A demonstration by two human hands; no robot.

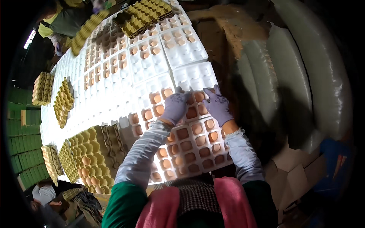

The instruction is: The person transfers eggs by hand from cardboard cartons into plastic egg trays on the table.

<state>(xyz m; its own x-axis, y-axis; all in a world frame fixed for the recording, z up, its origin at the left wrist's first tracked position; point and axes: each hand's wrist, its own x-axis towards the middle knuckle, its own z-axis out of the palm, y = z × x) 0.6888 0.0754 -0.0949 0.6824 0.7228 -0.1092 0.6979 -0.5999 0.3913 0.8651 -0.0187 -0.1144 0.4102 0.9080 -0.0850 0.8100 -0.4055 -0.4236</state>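
Observation:
My left hand (175,106), in a lilac work glove, reaches over the white foam egg tray (195,69) in front of me. Its fingertips point down at the cells, and the back of the hand hides whether an egg is between them. At the tray's right edge is my right hand (219,107), gloved alike, with thumb and fingers apart and no egg seen in it. Brown eggs (199,97) sit in cells between the hands; the tray's far cells are bare. Nearer my body, another foam tray (203,125) holds many eggs (213,136).
Yellow pulp egg trays (91,151) are stacked at left, some eggs on top; more pulp trays (145,14) lie at the far end. A co-worker (68,21) holds a blurred pulp tray (88,31). Another person (45,193) is lower left. Large plastic-wrapped bundles (291,74) stand right.

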